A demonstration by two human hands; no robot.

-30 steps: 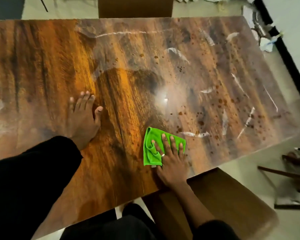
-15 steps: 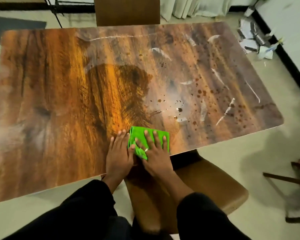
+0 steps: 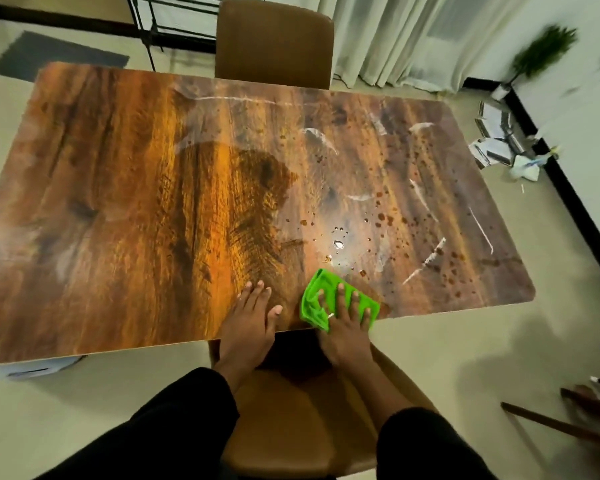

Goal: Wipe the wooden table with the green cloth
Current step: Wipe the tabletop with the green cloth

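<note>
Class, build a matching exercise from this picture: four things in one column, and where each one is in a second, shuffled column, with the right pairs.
Things:
1. green cloth
2. left hand
3. brown chair
4. potted plant

Places:
A. on the floor by the wall
B. at the far side of the table
C. under the right hand
D. flat on bare wood

Pairs: 1-C, 2-D, 3-B, 4-A

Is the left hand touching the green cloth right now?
Apart. The head view shows bare wood between the left hand, flat on the wooden table, and the green cloth pressed under the right hand.
</note>
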